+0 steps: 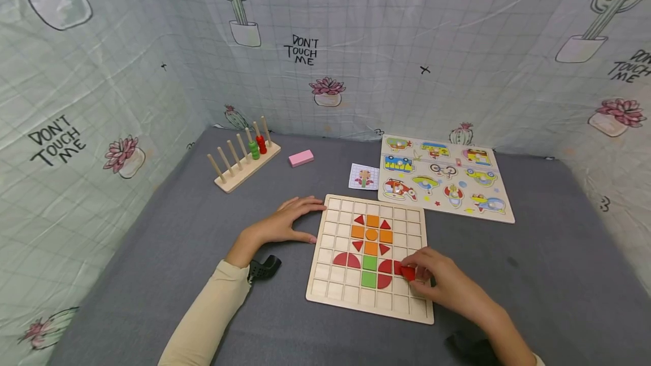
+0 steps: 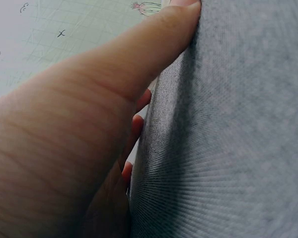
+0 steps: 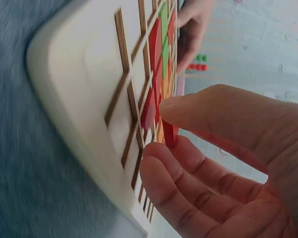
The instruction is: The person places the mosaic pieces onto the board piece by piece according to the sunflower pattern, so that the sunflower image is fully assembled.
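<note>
A wooden grid board (image 1: pixel 320 288) lies on the grey table. Orange squares surround an orange circle (image 1: pixel 372 234) on it, with red triangles at the corners. Below them stand two green squares (image 1: pixel 369 279), flanked by red rounded pieces (image 1: pixel 347 260). Over the board's right side, my right hand (image 1: pixel 441 278) pinches a red piece (image 3: pixel 170 131) between thumb and fingers; its full shape is hidden. Beside the board's left edge rests my left hand (image 1: pixel 285 223), fingers and thumb spread, the fingertips at the edge. In the left wrist view its thumb (image 2: pixel 159 39) extends over the cloth.
A small pattern card (image 1: pixel 364 177) lies behind the board, next to a vehicle puzzle board (image 1: pixel 437 204). Farther left are a pink block (image 1: pixel 301 158) and a wooden peg rack (image 1: pixel 239 178) with green and red beads. Patterned cloth (image 1: pixel 376 100) hangs around the table.
</note>
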Motion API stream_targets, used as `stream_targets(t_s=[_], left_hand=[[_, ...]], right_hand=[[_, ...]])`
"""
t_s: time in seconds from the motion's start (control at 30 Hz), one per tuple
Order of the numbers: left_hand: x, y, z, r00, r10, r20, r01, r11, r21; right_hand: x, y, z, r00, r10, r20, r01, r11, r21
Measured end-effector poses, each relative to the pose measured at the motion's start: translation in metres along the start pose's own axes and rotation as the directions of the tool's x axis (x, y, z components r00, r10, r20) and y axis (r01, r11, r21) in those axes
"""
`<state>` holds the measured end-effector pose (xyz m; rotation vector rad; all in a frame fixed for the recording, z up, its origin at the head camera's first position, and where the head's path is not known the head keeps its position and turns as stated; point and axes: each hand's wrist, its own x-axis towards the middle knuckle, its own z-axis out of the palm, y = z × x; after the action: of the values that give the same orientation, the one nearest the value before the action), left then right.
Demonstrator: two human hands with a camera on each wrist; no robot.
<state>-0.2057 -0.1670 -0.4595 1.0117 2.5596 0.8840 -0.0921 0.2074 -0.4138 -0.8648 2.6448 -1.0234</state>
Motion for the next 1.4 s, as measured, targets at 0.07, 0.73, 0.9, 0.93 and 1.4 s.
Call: stream_targets(t_s=[0.07, 0.73, 0.9, 0.93, 1.4], left_hand=[[0.0, 0.0, 0.0, 1.0, -0.002, -0.002, 0.002, 1.0, -0.001], [0.0, -0.003, -0.001, 1.0, 0.003, 0.0, -0.003, 1.0, -0.003], [-0.001, -0.001, -0.001, 1.0, 0.007, 0.002, -0.007, 1.0, -0.002], [-0.001, -0.001, -0.001, 1.0, 0.007, 0.002, -0.007, 1.0, 0.0], [0.001, -0.002, -0.001, 1.0, -0.005, 0.001, 0.005, 1.0, 0.003]], right_hand=[[0.002, -0.003, 0.003, 1.0, 0.005, 0.019, -0.005, 1.0, 0.0], [0.032, -0.034, 0.035, 0.994, -0.025, 0.106, 0.026, 1.0, -0.007], [0.041, -0.042, 0.043, 0.992, -0.062, 0.106, 0.065, 0.998, -0.021], [0.043, -0.043, 0.044, 0.992, -0.068, 0.105, 0.071, 0.997, -0.024], [0.056, -0.044, 0.056, 0.998, -0.032, 0.059, 0.035, 0.998, -0.059]])
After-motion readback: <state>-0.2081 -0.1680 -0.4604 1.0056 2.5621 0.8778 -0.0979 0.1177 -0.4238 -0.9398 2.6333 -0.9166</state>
